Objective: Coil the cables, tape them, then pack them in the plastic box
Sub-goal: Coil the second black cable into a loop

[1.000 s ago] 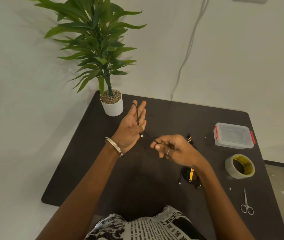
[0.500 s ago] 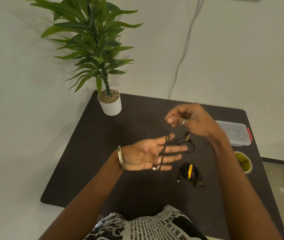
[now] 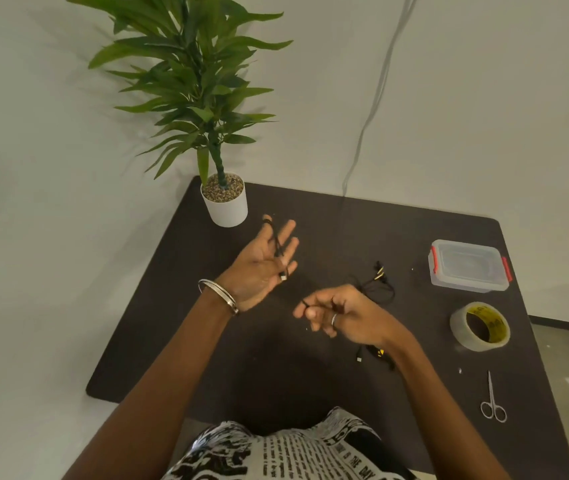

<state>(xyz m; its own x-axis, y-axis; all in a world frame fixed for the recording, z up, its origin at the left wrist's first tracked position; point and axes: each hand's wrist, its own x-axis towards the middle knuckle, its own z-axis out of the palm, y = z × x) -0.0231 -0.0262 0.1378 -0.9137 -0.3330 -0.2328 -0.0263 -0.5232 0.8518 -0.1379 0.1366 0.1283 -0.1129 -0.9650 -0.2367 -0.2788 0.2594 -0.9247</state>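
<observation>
Head view: a thin black cable (image 3: pixel 279 249) is draped over the straight, spread fingers of the raised left hand (image 3: pixel 263 268); its other end is pinched by the curled right hand (image 3: pixel 340 313). A loose cable (image 3: pixel 376 282) lies just behind that hand, and another bundle (image 3: pixel 376 353) is partly hidden under the right wrist. The closed plastic box (image 3: pixel 468 265), tape roll (image 3: pixel 480 326) and scissors (image 3: pixel 492 400) are ranged along the dark table's (image 3: pixel 311 375) right side; a potted plant (image 3: pixel 224 199) occupies the far left corner.

matt dark table (image 3: pixel 311 375); clear plastic box (image 3: pixel 468 266); shiny metal scissors (image 3: pixel 492 401).
</observation>
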